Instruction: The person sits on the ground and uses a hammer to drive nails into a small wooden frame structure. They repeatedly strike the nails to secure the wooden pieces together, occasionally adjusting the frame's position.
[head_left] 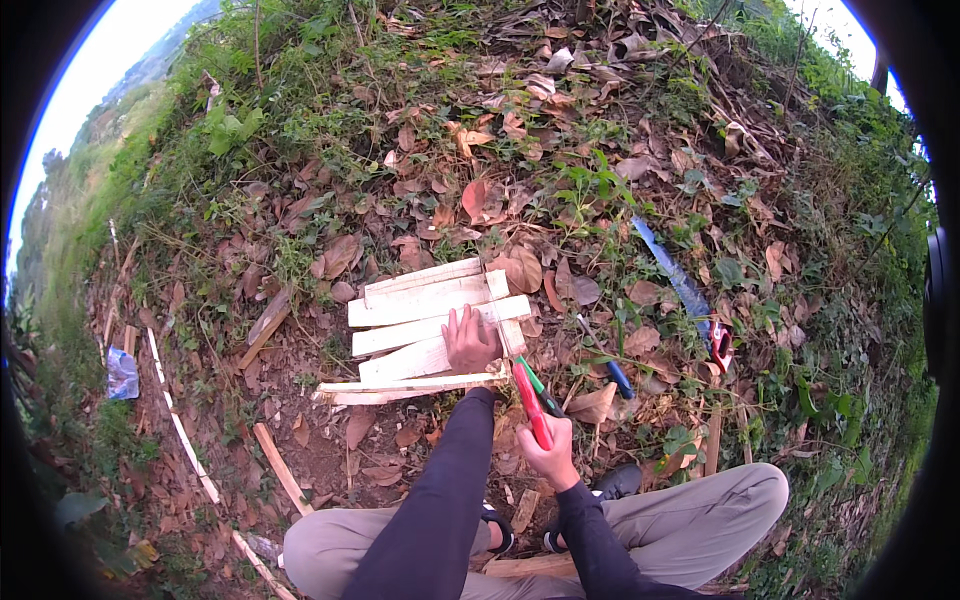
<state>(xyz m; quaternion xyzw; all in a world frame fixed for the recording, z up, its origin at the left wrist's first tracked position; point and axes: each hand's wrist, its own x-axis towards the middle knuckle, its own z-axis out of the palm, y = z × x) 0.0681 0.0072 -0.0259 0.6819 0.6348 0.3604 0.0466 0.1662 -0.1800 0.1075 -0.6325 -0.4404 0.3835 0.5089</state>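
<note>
My left hand [472, 342] lies on a row of pale wooden slats [400, 308], its fingers stretched out across them. The slats sit side by side on the ground, their right ends meeting a short crosspiece [512, 335]. My right hand [550, 452] is closed round a red handle [531, 408], which points up toward the crosspiece. A thin dark line runs on from the handle across the slat ends; whether it is the tool's blade I cannot tell. Right beside the red handle is a green handle [541, 388], partly covered.
To the right lie a screwdriver with a blue handle [620, 380] and a handsaw with a blue blade [675, 275]. Loose wood strips [180, 420] and a crumpled clear plastic bag [122, 374] are on the left. Dry leaves and plants cover the sloping ground. My bent knees flank the work.
</note>
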